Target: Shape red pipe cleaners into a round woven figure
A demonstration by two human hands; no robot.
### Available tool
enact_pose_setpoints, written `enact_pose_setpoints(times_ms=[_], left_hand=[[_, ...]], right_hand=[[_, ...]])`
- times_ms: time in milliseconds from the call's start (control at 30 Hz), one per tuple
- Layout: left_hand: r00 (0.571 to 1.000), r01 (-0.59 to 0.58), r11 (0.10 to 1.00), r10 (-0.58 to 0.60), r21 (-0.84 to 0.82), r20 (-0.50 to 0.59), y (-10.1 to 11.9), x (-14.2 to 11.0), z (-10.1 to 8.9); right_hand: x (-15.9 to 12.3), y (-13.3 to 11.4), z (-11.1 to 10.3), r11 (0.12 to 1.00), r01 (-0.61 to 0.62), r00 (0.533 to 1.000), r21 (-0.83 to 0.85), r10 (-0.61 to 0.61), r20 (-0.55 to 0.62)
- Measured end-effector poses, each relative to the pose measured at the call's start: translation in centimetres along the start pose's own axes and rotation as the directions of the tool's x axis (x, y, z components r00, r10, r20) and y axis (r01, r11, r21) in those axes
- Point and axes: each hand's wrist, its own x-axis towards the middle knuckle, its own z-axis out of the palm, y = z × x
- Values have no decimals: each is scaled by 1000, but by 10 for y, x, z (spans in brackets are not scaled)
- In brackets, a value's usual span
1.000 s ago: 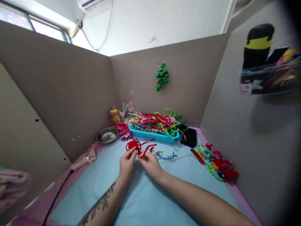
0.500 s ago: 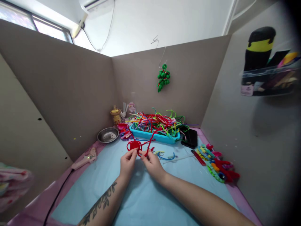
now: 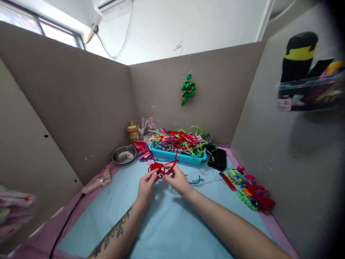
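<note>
My left hand pinches the near edge of a red pipe-cleaner piece, a small dense bundle with loops round it. From the right, my right hand has thumb and forefinger closed round a red pipe-cleaner strand of the same piece. One strand stands up from this hand toward the tray, and another sticks up at the left. Both hands are held above the blue table cover. Fingers hide part of the loops.
Behind the hands stands a blue tray heaped with coloured pipe cleaners. A metal bowl and a pink glue gun with a black cord lie left. To the right are a black phone, a red tool and fuzzy colourful figures.
My right hand's fingers have lifted and opened out slightly round the strand, which stands more upright. The red bundle has turned a little; my left hand keeps its pinch.
</note>
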Motion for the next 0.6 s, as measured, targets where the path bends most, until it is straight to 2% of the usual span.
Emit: enact_pose_setpoints(times_ms=[100,233,400,600], left_hand=[[999,14,998,-11,-55,43,-6,0,0],[993,-4,1000,4,0,118,-13,-1,0],[990,-66,993,53,100,135,-11,-3,1],[983,-111,980,85,163,160,-5,-6,2]], right_hand=[[-2,7,7,997,5,999,-73,-8,-48],[-2,9,6,985,29,988,-172,-54,-143],[0,9,0,988,49,988,-149,-70,-138],[1,16,0,997,16,991,-76,-26,-135]])
